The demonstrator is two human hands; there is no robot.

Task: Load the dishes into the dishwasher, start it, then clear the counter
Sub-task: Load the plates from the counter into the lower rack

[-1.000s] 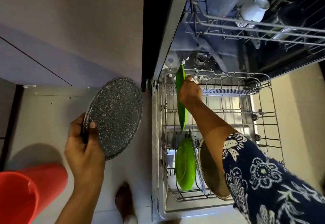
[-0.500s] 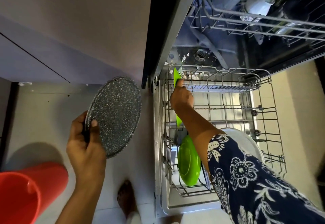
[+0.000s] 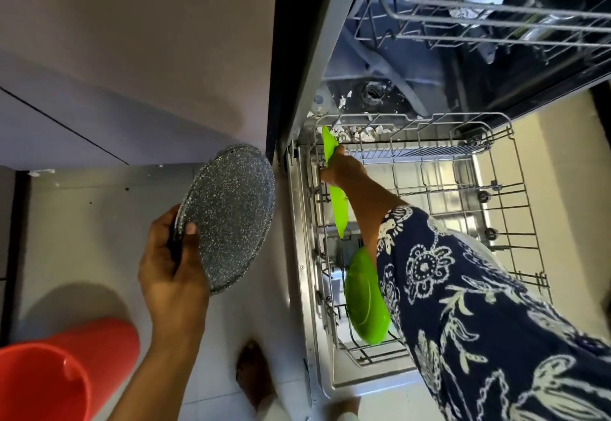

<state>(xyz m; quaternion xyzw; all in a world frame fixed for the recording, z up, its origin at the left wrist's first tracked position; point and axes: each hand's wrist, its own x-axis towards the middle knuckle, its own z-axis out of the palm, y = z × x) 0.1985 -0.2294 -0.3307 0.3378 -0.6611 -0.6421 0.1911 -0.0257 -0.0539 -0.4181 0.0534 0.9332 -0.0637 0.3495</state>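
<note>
Loading the lower rack (image 3: pixel 515 222), working at its far left side. Gripping a green plate (image 3: pixel 339 209) with the right hand (image 3: pixel 344 172), fingers curled round the upper rim. Holding it on edge and nearly upright, with the lower edge down among the wires. Cannot tell whether already seated between tines.

Lower straight down without twisting, and feel for a firm seat between two tines before letting go. Lean it the same way as the second green plate (image 3: pixel 363 305), standing on edge nearer in the same left row. Leave a gap between the two for water to reach both faces. Watch the patterned sleeve (image 3: pixel 463 305), passing right over that nearer plate and hiding part of a white plate (image 3: pixel 476 245). Lift the arm up and out rather than dragging it back across them. Mind the upper rack (image 3: pixel 496 20) overhead, loaded with cups and glasses.

Holding a speckled grey plate (image 3: pixel 231 215) in the left hand (image 3: pixel 172 275), thumb pressed on its face and fingers wrapped behind the rim. Out over the floor, left of the dishwasher and well apart from the rack. Probably next in; choose a slot in the bare wires to the right. Judging by the bare wire, early in the loading, with starting and the counter not yet done.
</note>
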